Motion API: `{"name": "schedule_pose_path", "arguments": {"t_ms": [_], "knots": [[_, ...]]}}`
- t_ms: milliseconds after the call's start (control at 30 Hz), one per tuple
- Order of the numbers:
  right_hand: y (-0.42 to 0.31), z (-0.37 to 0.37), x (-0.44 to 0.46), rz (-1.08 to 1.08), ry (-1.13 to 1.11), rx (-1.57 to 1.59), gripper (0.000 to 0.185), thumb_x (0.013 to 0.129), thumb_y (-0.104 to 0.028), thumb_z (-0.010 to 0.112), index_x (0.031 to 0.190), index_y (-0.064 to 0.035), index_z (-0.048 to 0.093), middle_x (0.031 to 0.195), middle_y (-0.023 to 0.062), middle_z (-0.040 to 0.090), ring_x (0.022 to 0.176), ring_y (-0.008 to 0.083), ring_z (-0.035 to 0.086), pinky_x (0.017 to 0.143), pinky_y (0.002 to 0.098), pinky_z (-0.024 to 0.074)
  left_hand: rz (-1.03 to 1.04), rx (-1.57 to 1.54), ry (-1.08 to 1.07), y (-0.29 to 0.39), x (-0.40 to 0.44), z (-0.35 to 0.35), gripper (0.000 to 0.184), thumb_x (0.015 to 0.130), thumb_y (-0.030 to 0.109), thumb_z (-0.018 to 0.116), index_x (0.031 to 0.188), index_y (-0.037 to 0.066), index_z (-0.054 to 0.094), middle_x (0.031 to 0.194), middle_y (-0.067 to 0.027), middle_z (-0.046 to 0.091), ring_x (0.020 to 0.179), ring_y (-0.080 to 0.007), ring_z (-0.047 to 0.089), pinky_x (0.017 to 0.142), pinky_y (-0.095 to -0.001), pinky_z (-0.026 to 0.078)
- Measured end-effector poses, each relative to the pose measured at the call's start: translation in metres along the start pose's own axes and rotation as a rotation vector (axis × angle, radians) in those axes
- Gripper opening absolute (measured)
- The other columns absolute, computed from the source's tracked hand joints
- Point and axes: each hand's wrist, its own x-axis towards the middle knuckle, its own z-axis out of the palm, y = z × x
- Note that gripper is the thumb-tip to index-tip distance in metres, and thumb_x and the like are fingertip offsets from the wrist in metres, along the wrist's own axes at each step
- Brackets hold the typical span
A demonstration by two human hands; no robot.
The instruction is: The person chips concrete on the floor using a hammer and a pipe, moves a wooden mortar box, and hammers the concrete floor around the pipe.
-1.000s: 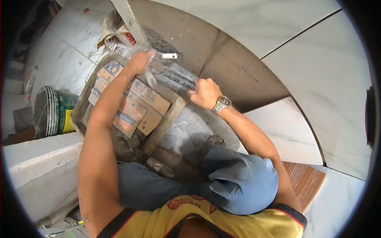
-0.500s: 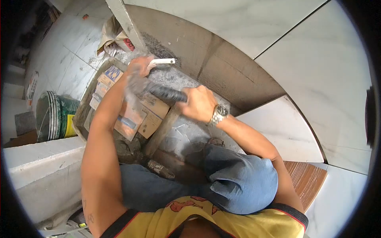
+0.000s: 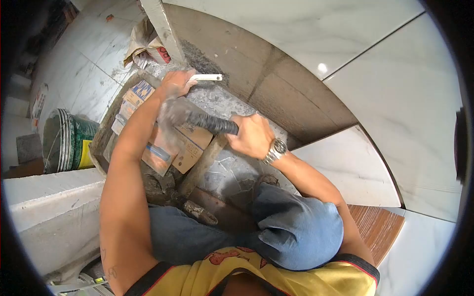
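My right hand (image 3: pixel 252 136), with a metal watch on the wrist, is closed around the black wrapped handle of a hammer (image 3: pixel 212 121). The hammer's head is smeared by motion near my left forearm. Farther up, my left hand (image 3: pixel 178 82) is closed on a white flat bar (image 3: pixel 207 77) with a small hole at its end. The bar reaches right, towards the foot of the bare grey wall. Beneath the hammer and my left arm, cardboard boxes (image 3: pixel 193 153) lie in a dirty trough (image 3: pixel 101 143). What the bar's hidden end touches cannot be made out.
A green bucket (image 3: pixel 81 143) stands at the left by a white ledge (image 3: pixel 54 190). A torn paper bag (image 3: pixel 143 47) lies beside the post (image 3: pixel 163 29). Large marble-look tiles (image 3: pixel 395 103) cover the right wall; a loose tile (image 3: pixel 350 170) leans below. A dirty brush-like tool (image 3: pixel 200 212) lies near my knees.
The hammer is still blurred at its head, its handle tilted about the same. My hands and the surroundings have shifted only slightly in view; both grips are unchanged.
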Motion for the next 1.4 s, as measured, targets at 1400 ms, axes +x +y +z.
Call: {"name": "schedule_pose_path", "arguments": {"t_ms": [1400], "knots": [[0.025,-0.018,0.025,0.291,-0.035,0.178,0.037,0.084,-0.032,0.07,0.088,0.0041,0.067,0.065,0.023,0.063,0.066,0.0369,0.068,0.067,0.0438,0.0516,-0.029,-0.075,0.043,0.003,-0.006,-0.001,0.033,0.096,0.04,0.054,0.111,0.012,0.063,0.094,-0.0232,0.068,0.094,-0.0443,0.063,0.082,-0.0542,0.047]]}}
